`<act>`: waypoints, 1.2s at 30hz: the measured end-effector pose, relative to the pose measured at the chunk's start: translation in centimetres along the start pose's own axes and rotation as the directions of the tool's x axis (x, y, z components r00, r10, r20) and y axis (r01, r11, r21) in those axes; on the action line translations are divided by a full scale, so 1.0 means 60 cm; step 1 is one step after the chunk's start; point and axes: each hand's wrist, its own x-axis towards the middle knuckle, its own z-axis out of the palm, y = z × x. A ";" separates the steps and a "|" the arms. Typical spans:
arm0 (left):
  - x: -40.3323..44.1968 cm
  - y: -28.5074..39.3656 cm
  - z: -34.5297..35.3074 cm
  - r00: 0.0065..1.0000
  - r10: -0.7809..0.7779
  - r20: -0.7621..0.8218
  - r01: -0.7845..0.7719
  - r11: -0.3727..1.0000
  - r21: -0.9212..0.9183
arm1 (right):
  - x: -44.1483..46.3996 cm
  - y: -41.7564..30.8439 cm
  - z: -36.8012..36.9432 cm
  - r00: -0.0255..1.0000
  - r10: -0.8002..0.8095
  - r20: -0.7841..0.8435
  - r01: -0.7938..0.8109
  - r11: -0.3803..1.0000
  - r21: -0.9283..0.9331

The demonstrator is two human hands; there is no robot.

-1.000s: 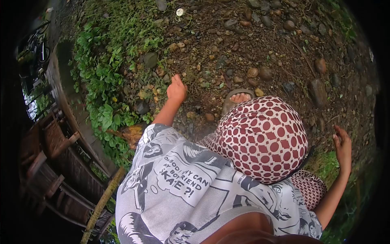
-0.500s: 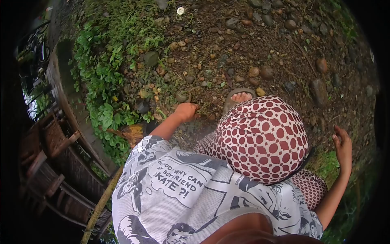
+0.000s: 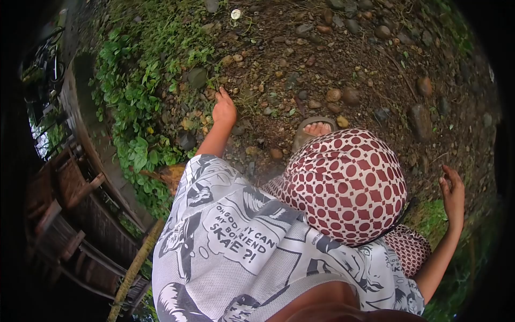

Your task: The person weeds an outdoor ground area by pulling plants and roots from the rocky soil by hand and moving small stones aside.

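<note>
My left hand (image 3: 224, 110) reaches down to the pebbly soil, its fingers drawn together and pointing away from me. Thin grass weeds (image 3: 248, 101) grow just right of it. Whatever its fingertips may pinch is too small to make out. A grey stone (image 3: 197, 78) lies just beyond the fingertips. Off to the right, my right hand (image 3: 454, 194) hangs over the ground with loosely bent, parted fingers and nothing in it. Between the hands is my bent knee in patterned trousers (image 3: 348, 185), and a sandal (image 3: 313, 127) shows in front of it.
Leafy green plants (image 3: 140, 153) line the left side, beside a wooden structure (image 3: 70, 214) and a bamboo pole (image 3: 133, 273). Stones are scattered over the soil, including a large one (image 3: 421, 122) at right. A small white round thing (image 3: 235, 14) lies far ahead.
My left hand has moved forward and to the left over the soil, and its arm is stretched further out. My right hand has stayed almost where it was.
</note>
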 end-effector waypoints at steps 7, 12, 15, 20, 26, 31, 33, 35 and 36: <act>0.040 -0.041 0.022 0.996 0.043 -0.073 -0.047 0.997 -0.057 | 0.000 -0.007 -0.002 0.997 0.071 0.021 -0.071 0.997 0.000; 0.028 -0.048 0.005 0.991 0.130 -0.008 -0.130 0.988 -0.088 | 0.005 0.006 0.002 0.999 0.047 0.023 -0.048 0.998 0.040; -0.007 -0.036 -0.009 0.928 0.358 0.105 -0.357 0.933 -0.032 | 0.008 0.018 0.007 0.999 0.033 0.018 -0.034 0.998 0.054; -0.117 0.046 -0.082 0.696 0.696 0.175 -0.685 0.717 -0.127 | 0.012 -0.005 -0.002 0.997 0.054 0.057 -0.057 0.997 0.060; -0.092 0.098 -0.114 0.923 0.384 -0.003 -0.379 0.910 -0.170 | 0.013 -0.006 -0.003 1.000 -0.025 0.011 0.025 0.999 0.035; -0.003 0.098 -0.100 0.982 0.131 -0.133 -0.165 0.943 -0.290 | 0.011 0.001 -0.004 1.000 0.009 0.007 -0.009 1.000 0.002; 0.016 0.105 -0.098 0.994 0.091 -0.067 -0.107 0.941 -0.320 | 0.011 0.005 -0.006 1.000 0.020 0.008 -0.020 1.000 0.010; 0.018 0.108 -0.090 0.979 0.189 -0.076 -0.202 0.950 -0.237 | 0.007 0.002 -0.007 0.999 0.039 0.017 -0.039 0.999 0.035; 0.013 0.108 -0.091 0.969 0.237 -0.076 -0.247 0.949 -0.195 | 0.005 0.001 -0.006 0.999 0.041 0.019 -0.041 0.998 0.037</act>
